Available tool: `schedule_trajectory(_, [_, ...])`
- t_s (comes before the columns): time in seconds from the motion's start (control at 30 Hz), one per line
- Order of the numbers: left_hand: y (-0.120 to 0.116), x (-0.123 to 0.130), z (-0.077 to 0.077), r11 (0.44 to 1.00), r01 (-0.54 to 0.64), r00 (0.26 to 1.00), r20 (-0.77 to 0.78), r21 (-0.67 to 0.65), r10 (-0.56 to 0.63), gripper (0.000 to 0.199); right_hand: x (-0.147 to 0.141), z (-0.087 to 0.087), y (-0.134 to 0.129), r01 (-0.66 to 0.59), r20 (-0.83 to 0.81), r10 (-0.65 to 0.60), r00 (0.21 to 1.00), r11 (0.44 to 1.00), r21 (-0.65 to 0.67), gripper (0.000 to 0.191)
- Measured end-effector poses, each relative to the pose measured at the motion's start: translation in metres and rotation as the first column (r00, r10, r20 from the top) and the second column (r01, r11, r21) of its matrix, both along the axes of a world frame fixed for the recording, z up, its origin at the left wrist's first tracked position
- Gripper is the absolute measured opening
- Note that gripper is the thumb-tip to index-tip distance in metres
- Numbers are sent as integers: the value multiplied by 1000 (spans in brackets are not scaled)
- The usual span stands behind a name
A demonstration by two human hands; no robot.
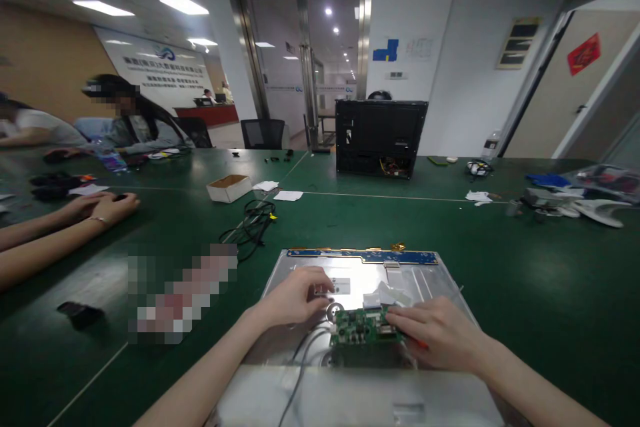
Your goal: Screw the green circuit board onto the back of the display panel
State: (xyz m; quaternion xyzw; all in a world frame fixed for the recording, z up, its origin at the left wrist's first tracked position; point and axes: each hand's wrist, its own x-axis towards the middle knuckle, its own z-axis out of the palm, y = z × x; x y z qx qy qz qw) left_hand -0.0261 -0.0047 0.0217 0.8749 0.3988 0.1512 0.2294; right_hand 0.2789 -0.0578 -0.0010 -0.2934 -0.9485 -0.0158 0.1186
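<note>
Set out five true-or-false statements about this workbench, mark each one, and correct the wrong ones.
1. The person's right hand touches the green circuit board. True.
2. The black cables lie to the right of the metal panel. False: they lie beyond it, to the left.
3. A blue strip runs along the panel's far edge. True.
4. The small white box is closed. False: its top is open.
5. The large black casing lies flat on the table. False: it stands upright.
</note>
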Motion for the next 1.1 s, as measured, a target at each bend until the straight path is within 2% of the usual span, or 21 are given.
schedule_trajectory(0.17, [-1,2,1,998,61,998,19,-20,-61,16,-9,-1,5,220,-233,-254,939,962,-164,24])
schedule_trajectory(0.27, [0,1,2,989,143,989,38,-25,-142,14,-15,2,5,275,-310,-347,885,928,-253,25])
schedule_trajectory(0.37, [2,0,2,979,196,980,56,-50,-193,9,-17,4,5,296,-316,-380,869,912,-283,27])
schedule_trajectory(0.6, [2,0,0,971,220,974,82,-92,-213,27,-15,3,5,246,-338,-335,880,928,-279,26])
schedule_trajectory(0.73, [2,1,-1,972,212,976,75,-100,-205,24,-10,5,5,165,-337,-244,909,955,-246,26])
schedule_trajectory(0.87, [2,1,0,979,172,984,63,-108,-166,18,-2,8,5,89,-222,-131,966,978,-188,29])
schedule_trajectory(1.1, [0,4,-1,985,135,990,61,-109,-129,15,-2,25,3,109,-14,-119,993,942,-317,35])
